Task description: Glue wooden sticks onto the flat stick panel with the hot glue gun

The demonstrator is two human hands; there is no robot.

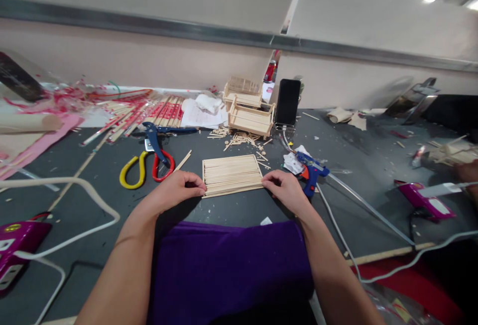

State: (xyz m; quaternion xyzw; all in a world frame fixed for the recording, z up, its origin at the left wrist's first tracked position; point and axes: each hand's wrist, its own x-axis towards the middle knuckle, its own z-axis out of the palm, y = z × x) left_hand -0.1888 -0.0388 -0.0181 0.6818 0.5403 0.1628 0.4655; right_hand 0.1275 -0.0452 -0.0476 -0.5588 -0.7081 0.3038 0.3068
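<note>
A flat rectangular wooden stick panel (232, 172), made of thin sticks laid side by side within a stick border, lies on the dark table. My left hand (178, 190) pinches its near left corner. At the near right corner, the thumb and fingers of my right hand (286, 190) close on the panel's edge. Scissors (151, 158) with one yellow and one red handle lie beyond my left hand. Just past my right hand rests a blue glue gun (311, 173), a clear glue stick extending from it.
Small stick-built furniture models (251, 116) stand behind scattered stick offcuts (242, 140). A phone (288, 102) leans upright beside them. Bundled sticks (164, 111) in red-printed wrappers lie back left. Magenta power strips (425, 200) with white cords sit at both sides. Another person's hand (468, 175) shows far right.
</note>
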